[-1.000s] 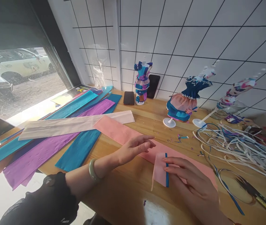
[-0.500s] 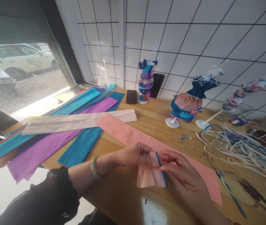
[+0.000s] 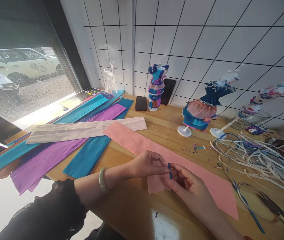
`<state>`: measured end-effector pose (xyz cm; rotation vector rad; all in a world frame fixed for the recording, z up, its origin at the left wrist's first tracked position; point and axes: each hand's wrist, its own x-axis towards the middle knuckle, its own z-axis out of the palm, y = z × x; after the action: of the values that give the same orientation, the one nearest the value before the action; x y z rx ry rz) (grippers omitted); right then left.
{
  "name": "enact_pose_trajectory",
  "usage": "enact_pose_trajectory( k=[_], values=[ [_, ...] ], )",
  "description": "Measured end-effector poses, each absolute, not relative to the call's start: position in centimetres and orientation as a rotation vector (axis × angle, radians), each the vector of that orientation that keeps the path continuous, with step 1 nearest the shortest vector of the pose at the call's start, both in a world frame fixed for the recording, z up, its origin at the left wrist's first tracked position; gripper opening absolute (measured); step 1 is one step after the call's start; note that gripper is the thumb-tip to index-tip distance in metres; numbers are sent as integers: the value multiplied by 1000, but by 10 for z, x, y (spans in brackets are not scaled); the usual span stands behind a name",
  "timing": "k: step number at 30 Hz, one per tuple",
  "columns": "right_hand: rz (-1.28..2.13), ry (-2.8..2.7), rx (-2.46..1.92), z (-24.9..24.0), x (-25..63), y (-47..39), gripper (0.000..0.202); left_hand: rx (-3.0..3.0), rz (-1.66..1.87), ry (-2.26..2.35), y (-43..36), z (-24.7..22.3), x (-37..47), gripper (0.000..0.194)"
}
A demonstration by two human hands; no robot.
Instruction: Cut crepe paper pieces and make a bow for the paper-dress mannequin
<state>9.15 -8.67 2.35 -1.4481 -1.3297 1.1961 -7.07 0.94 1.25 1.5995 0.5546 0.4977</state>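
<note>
Between my two hands is a small piece of pink crepe paper [image 3: 157, 185] with a narrow blue strip [image 3: 170, 170] along its right edge. My left hand [image 3: 147, 165] pinches it from the left, fingers closed near the blue edge. My right hand [image 3: 190, 186] grips the edge from the right, thumb below and fingers above, partly hiding it. Under and behind the hands lies a long salmon-pink crepe strip [image 3: 139, 138], flat on the wooden table [image 3: 121, 206].
Long crepe strips in purple [image 3: 44, 166], teal [image 3: 89, 155] and cream [image 3: 64, 131] overlap at left. Dressed mini mannequins [image 3: 199, 111] stand along the tiled wall, near a phone [image 3: 140, 103]. A tangle of thin strips [image 3: 254, 163] and scissors [image 3: 279, 213] lie at right.
My right hand has closed in around the blue-edged side, and my left fingers have moved right to the edge. The small pink piece has tilted, so less of it shows.
</note>
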Motion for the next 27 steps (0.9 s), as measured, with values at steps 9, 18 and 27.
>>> enact_pose_trajectory(
  k=[9,18,27],
  values=[
    [953,-1403,-1650,13,109,-80,23,1619,482,612,9,8,-69,32],
    [766,-1398,-1835,15,130,-72,30,1695,522,767,16,10,-73,43],
    [515,-1645,-2013,-3,182,-55,35,1835,670,930,28,8,-79,32]
  ],
)
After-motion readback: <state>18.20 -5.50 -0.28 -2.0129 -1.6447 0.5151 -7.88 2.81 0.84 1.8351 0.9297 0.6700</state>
